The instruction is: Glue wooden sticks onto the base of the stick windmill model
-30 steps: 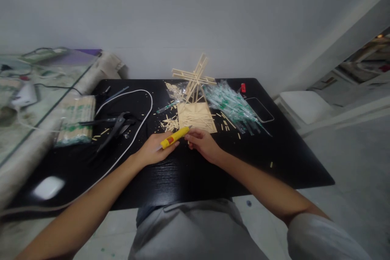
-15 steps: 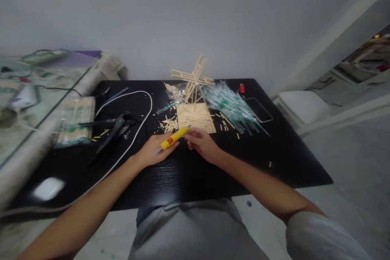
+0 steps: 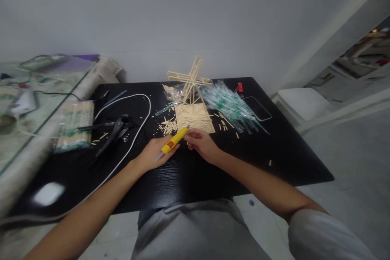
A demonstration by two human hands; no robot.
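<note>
Left hand [image 3: 161, 152] gripping yellow glue gun [image 3: 174, 140]; nozzle near right hand [image 3: 200, 142].

The stick frame [image 3: 192, 78] stands close to the middle of the table's [image 3: 213, 178] far edge, and before it the square base [image 3: 181, 110] lies, with loose sticks [image 3: 196, 122] on top. Left of this base is a heap of short pieces [image 3: 168, 125]; to the right is the bag of wrapped sticks [image 3: 227, 101], then the phone [image 3: 258, 108] by the right edge. My left hand [image 3: 154, 154] has the glue gun [image 3: 174, 141], its tip just beside my right hand [image 3: 199, 142], both before the base. The pliers [image 3: 116, 127] lie inside the cable's [image 3: 150, 105] loop (the cable passes by the near left corner), and the stick pack [image 3: 76, 124] is at the left edge.
</note>
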